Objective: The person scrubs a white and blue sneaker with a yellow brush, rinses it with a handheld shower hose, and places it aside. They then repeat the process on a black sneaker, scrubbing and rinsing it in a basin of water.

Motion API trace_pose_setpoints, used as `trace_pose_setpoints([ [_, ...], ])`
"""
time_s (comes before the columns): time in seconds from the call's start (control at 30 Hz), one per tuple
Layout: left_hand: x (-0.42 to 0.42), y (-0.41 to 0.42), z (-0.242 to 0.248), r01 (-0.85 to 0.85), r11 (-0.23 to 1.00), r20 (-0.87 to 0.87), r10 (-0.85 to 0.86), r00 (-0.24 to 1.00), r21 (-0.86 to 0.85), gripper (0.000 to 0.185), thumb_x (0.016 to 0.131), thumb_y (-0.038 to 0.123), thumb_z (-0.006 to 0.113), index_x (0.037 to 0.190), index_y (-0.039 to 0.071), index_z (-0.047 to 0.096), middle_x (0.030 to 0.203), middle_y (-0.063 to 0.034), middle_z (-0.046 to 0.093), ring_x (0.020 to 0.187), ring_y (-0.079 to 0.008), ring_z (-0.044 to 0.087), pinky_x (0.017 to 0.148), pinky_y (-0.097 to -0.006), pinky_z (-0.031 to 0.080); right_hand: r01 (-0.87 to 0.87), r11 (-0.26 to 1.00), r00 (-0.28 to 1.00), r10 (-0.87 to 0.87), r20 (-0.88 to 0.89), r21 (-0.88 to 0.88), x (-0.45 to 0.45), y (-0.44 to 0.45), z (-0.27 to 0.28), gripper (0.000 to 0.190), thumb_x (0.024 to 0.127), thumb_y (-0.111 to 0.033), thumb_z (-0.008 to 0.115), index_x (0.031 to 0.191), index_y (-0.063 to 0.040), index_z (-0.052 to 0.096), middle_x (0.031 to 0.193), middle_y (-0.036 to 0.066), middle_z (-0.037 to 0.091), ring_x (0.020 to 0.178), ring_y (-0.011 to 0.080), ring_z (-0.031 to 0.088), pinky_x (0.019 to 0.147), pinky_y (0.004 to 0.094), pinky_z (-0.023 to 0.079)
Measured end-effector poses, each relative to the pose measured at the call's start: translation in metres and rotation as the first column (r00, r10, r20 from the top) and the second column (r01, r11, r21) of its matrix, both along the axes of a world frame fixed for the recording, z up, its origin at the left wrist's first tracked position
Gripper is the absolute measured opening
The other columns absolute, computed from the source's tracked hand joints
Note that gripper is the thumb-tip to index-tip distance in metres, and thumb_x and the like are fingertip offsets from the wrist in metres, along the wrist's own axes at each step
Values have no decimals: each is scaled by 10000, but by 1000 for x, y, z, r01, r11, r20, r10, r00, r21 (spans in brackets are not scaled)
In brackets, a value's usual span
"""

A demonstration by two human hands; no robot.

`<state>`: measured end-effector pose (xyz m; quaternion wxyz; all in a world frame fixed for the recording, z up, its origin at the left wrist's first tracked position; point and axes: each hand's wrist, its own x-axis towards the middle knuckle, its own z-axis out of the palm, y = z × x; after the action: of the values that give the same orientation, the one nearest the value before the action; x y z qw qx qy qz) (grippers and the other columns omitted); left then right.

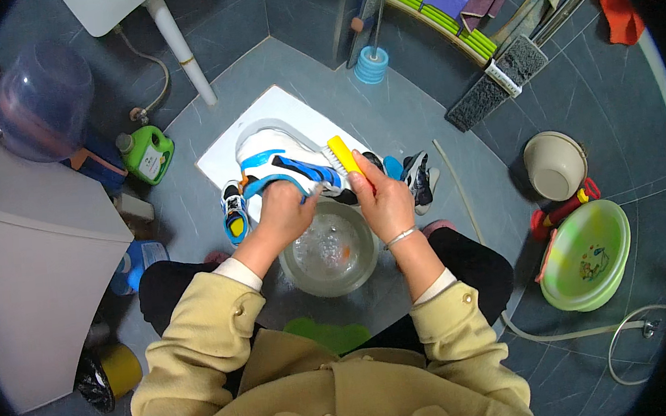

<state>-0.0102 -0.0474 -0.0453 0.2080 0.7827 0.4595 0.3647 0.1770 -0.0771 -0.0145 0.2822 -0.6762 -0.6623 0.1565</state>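
Note:
A white and blue sneaker point(290, 158) is held by my left hand point(285, 209), whose fingers are partly hidden at the shoe's opening. My right hand point(384, 199) grips a yellow scrubbing brush point(344, 156), its white bristles against the sneaker. Below the shoe stands a basin point(332, 249) of sudsy water with a small orange thing in it. Another sneaker point(234, 212) with a yellow insole rests on the floor to the left. More dark and white shoes point(419, 179) lie to the right of my right hand. Behind the sneaker is a white squat toilet point(276, 103).
A green detergent jug point(150, 155) and a white cabinet point(43, 293) are at the left. A blue toilet-brush holder point(371, 65) stands at the back. To the right are a beige bucket point(555, 166), a green basin point(587, 257) and a hose point(459, 188).

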Motion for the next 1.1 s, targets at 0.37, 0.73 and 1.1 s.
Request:
trace_pose_setpoints([
  [0.37,-27,38,-18,-84,749,653,622,432,-658,253,893,131,529,1021,-87,547,909,-138,623,751,-182,586,685,-325,473,288,899,914,-361,-184,-330,39,-17,-165,303,738,-321,661,779,-28,597,734,206,621,720,396,608,665,432,481],
  [0.73,-58,54,-81,-5,524,524,851,-26,-852,332,947,236,405,1075,-37,545,969,-140,618,830,-264,619,720,-411,511,633,531,724,-663,188,-563,66,-79,-289,475,693,-440,721,895,-15,653,848,208,659,839,377,637,741,429,496],
  [1.1,-81,48,-161,229,429,391,900,-193,-874,266,929,183,416,1077,5,547,993,-121,630,828,-278,626,759,-428,511,124,742,112,-670,-733,-659,64,-71,-302,188,762,-63,675,934,9,653,809,44,640,698,139,587,635,270,472],
])
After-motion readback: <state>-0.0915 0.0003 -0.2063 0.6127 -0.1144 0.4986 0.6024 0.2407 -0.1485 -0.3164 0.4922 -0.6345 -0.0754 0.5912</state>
